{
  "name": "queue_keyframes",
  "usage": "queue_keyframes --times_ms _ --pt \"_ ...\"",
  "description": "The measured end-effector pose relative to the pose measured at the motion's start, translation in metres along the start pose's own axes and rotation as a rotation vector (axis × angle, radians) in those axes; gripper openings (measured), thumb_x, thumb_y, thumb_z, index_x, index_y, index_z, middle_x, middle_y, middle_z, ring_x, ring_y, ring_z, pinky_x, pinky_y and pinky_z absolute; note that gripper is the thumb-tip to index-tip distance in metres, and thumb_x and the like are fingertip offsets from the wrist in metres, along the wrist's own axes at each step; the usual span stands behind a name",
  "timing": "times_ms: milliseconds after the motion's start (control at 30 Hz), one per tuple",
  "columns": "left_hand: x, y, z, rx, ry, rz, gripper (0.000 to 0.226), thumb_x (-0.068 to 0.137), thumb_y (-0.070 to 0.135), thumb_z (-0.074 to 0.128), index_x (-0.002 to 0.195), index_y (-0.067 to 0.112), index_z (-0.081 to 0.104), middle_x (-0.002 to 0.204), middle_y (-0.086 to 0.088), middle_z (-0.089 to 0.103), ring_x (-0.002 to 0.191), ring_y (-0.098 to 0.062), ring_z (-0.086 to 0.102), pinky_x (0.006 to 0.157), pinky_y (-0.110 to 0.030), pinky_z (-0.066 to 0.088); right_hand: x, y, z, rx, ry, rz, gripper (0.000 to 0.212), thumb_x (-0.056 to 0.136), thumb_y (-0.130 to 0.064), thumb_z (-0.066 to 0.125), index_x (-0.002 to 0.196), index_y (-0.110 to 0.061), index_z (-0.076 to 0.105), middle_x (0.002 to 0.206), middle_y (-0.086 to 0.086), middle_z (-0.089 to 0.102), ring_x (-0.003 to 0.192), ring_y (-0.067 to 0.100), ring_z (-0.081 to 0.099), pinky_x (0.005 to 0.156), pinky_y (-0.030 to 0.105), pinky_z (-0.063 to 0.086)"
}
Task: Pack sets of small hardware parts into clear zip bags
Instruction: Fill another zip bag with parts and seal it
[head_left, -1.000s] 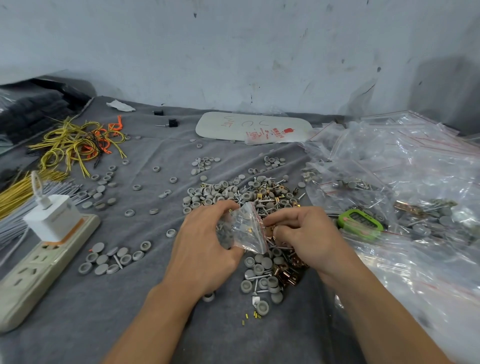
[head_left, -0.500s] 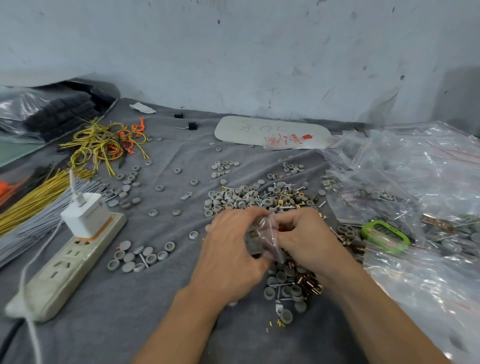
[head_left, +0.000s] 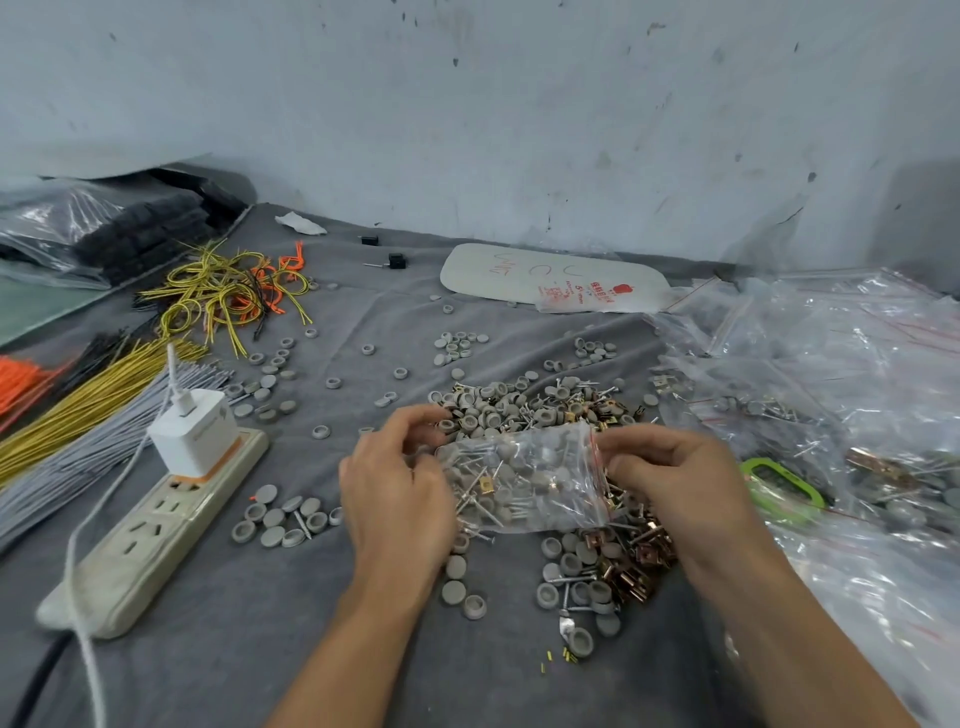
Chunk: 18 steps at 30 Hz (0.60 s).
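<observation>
The bag (head_left: 524, 478), bunched up between the hands a moment ago, is now pulled out flat at centre frame just above the parts pile (head_left: 524, 405), the left hand (head_left: 400, 488) gripping its left end with curled fingers and the right hand (head_left: 670, 478) pinching its red-lined zip end.

Glossy clear plastic zip bag (head_left: 524, 478), matt grey cloth (head_left: 218, 675), shiny metal clips (head_left: 631, 571).
</observation>
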<state>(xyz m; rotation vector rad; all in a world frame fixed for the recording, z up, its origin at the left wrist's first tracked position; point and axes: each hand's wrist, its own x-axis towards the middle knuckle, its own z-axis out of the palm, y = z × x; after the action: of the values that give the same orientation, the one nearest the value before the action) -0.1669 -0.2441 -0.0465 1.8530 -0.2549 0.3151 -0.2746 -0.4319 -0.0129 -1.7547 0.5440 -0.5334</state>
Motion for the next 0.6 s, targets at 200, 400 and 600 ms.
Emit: queue_keyframes --times_ms 200,400,600 --pt "0.006 -0.004 0.005 -0.021 0.066 -0.153 0.045 0.080 -0.001 0.052 0.088 0.041 0.065 0.084 0.025 0.068 0.086 -0.014 0.067 0.079 -0.042 0.054 -0.010 -0.002 -0.017 -0.581 -0.142 -0.053 0.031 0.077 -0.026 0.084 0.070 -0.054 0.075 0.069 -0.028 0.071 0.070 -0.011 0.065 0.057 0.007 0.041" --pt "-0.014 0.013 0.005 0.196 -0.440 0.371 0.079 0.052 0.039 0.066 0.130 0.043 0.058 0.124 0.030 0.055 0.122 0.005 0.045 0.104 -0.023 0.033 -0.016 -0.002 -0.015 -0.634 -0.312 -0.063 0.037 0.073 -0.030 0.086 0.073 -0.063 0.070 0.075 -0.033 0.068 0.072 -0.010 0.064 0.058 0.006 0.045" --pt "-0.017 0.009 0.023 0.300 -0.591 0.424 0.108 0.059 0.036 0.072 0.155 0.046 0.025 0.146 0.023 0.048 0.135 -0.001 0.042 0.113 -0.027 0.034 -0.015 -0.002 -0.008 -0.257 -0.443 -0.222 0.071 0.080 0.015 0.057 0.107 -0.048 0.075 0.097 -0.020 0.076 0.076 -0.002 0.061 0.070 0.012 0.046"
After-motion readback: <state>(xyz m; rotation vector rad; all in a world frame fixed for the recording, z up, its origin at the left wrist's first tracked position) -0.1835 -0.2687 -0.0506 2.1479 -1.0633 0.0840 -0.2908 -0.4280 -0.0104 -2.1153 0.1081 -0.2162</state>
